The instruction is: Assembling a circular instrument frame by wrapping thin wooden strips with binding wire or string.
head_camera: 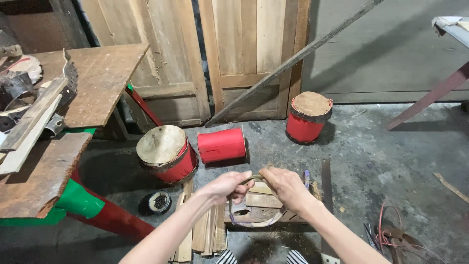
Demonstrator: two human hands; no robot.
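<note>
Upper left of the frame, the rough wooden workbench (97,83) is heaped with offcut planks (29,122) and bent metal strips that overhang its edge; a knock against its red and green leg could bring that pile sliding down toward the person's knees. Across the middle of the picture stand three red drums: one tilted with its pale skin showing (166,151), a bare red shell on its side (222,144), and one upright by the doors (308,117). The shell on its side looks free to roll. Lower centre, a stack of thin wood slats (205,230) lies on the concrete floor. Just above it, the left hand (227,187) and right hand (286,188) both have fingers curled tight around the top of a thin bent hoop (254,222), held over the slats at centre bottom. Strained like that, the hoop could, I reckon, spring out of the grip or crack. A small open tin (159,201) left of the slats could be kicked over.
</note>
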